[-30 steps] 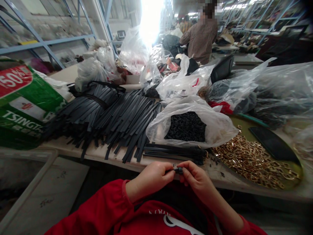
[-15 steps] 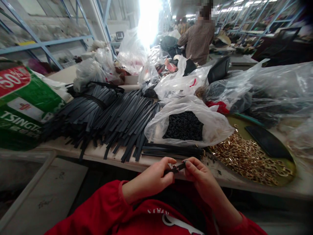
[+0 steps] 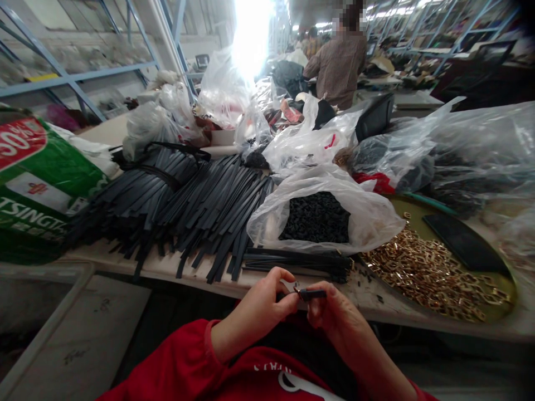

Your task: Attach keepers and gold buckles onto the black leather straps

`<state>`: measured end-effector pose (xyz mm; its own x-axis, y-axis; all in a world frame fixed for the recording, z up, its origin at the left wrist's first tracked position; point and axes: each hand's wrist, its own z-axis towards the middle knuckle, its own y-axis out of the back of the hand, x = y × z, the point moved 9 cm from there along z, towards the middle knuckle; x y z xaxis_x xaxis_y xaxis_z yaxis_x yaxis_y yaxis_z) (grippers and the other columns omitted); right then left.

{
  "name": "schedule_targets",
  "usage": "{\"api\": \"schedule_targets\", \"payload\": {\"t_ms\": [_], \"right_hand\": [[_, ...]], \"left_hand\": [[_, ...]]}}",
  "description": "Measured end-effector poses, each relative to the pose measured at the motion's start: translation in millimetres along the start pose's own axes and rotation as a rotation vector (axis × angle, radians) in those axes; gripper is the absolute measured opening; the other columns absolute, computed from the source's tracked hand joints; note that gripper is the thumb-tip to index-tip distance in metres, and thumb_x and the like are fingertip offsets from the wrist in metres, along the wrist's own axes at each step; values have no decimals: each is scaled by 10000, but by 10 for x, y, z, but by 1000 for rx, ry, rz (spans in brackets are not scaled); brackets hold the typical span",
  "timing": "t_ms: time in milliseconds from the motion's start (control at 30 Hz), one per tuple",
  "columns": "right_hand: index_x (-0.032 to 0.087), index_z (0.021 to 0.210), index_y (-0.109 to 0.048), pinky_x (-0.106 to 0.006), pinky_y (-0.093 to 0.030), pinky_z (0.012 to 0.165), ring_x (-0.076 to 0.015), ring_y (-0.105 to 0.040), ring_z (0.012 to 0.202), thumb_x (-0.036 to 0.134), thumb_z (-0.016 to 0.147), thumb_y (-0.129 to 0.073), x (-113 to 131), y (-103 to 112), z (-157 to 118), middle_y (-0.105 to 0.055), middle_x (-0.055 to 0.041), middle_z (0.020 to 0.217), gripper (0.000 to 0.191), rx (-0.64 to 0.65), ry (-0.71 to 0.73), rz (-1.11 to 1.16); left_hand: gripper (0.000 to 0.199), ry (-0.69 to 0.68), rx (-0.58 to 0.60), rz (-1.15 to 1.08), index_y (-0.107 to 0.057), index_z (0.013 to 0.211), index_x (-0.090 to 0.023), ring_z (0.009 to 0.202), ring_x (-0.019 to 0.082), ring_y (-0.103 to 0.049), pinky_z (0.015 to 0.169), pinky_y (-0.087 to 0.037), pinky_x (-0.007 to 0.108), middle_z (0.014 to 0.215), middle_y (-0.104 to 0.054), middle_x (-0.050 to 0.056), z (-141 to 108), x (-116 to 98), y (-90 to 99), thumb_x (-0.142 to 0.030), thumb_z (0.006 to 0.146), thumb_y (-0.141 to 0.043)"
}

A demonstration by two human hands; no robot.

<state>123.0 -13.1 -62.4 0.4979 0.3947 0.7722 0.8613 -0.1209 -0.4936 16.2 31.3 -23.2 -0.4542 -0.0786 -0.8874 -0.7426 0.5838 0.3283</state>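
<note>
Between my two hands, over the table's front edge, is a dark strap point(image 3: 315, 293) with a small gold buckle point(image 3: 298, 292) on it. My left hand point(image 3: 273, 295) pinches the strap at the buckle end. The fingers of my right hand point(image 3: 330, 309) are closed on the strap's right part. Just behind my hands lies a bundle of thin black strips point(image 3: 292, 262). Beyond it an open plastic bag point(image 3: 368, 223) holds small black pieces point(image 3: 320, 217). To the right, many gold buckles point(image 3: 430, 278) lie on a round yellowish tray point(image 3: 507, 306).
Piles of dark flat straps point(image 3: 217, 206) cover the table's left part, beside a green bag point(image 3: 45, 195). Clear plastic bags point(image 3: 401, 145) stand along the back. A black flat piece point(image 3: 466, 242) lies on the tray. Farther off stands a person point(image 3: 340, 67).
The strap between my hands has turned nearly level, and more of its right part shows. The buckle is now closer to my left fingertips. My right fingers have shifted below the strap.
</note>
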Motion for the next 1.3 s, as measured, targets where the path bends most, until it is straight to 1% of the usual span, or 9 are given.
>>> {"api": "schedule_targets", "payload": {"t_ms": [167, 300, 600, 800, 900, 967, 1067, 1167, 1300], "right_hand": [[198, 774, -548, -205, -294, 508, -69, -395, 504, 450, 710, -622, -42, -20, 72, -497, 51, 546, 270, 7, -53, -43], [196, 910, -514, -196, -275, 516, -60, -393, 520, 404, 661, -687, -161, -78, 106, -492, 61, 603, 368, 105, -172, -85], [186, 632, -404, -203, -285, 546, -77, -401, 555, 412, 607, -718, -186, -151, 96, -459, 59, 577, 387, 194, -229, -38], [215, 649, -361, -220, -336, 532, -82, -410, 533, 406, 687, -643, -15, 145, 183, -471, 65, 608, 342, -119, 43, -210], [245, 837, -420, -219, -342, 497, -89, -431, 506, 400, 698, -627, 96, 218, 163, -489, 75, 621, 294, -212, 158, -420], [245, 892, -446, -218, -337, 488, -94, -442, 503, 407, 724, -592, 93, 156, 147, -500, 72, 603, 275, -131, 146, -522], [222, 763, -457, -211, -313, 474, -90, -436, 499, 427, 748, -556, -1, 51, 90, -503, 64, 547, 228, 32, 40, -552], [217, 760, -447, -210, -321, 495, -90, -442, 521, 432, 760, -542, -1, 44, 33, -526, 58, 559, 234, 40, 25, -562], [211, 773, -436, -220, -347, 536, -99, -459, 554, 434, 800, -478, 31, -21, -11, -538, 41, 595, 229, 79, 90, -666]], "left_hand": [[158, 11, -56, 154, -521, 820, -162, 641, 114, -517, 546, -361, 204, 712, -582, -13, 45, 15, 72, -308, 761, -506], [142, 27, -18, 172, -520, 788, -168, 616, 108, -505, 541, -347, 203, 674, -566, -30, 67, 22, 38, -306, 755, -519], [210, 19, -11, 165, -599, 862, -164, 732, 146, -561, 630, -403, 233, 805, -640, 13, 64, 15, 23, -324, 733, -556], [230, 29, 103, -135, -611, 927, -146, 743, 133, -574, 653, -435, 232, 839, -650, 27, 8, -8, -93, -190, 741, -482], [273, 95, 149, -289, -581, 969, -109, 717, 131, -561, 599, -431, 226, 827, -630, 49, 1, 69, -181, -156, 726, -467], [290, 107, 192, -364, -563, 994, -100, 728, 131, -552, 600, -427, 229, 830, -613, 56, -9, 79, -233, -145, 722, -470], [306, 103, 297, -469, -545, 1010, -109, 705, 116, -542, 615, -424, 236, 816, -584, 41, -61, 27, -304, -127, 711, -485], [342, 117, 372, -538, -536, 1022, -118, 647, 80, -535, 653, -418, 238, 810, -563, 18, -124, -19, -346, -82, 685, -489], [297, 122, 335, -534, -538, 1004, -108, 568, 57, -498, 573, -400, 205, 760, -557, 5, -129, 13, -360, -128, 709, -514]]}}
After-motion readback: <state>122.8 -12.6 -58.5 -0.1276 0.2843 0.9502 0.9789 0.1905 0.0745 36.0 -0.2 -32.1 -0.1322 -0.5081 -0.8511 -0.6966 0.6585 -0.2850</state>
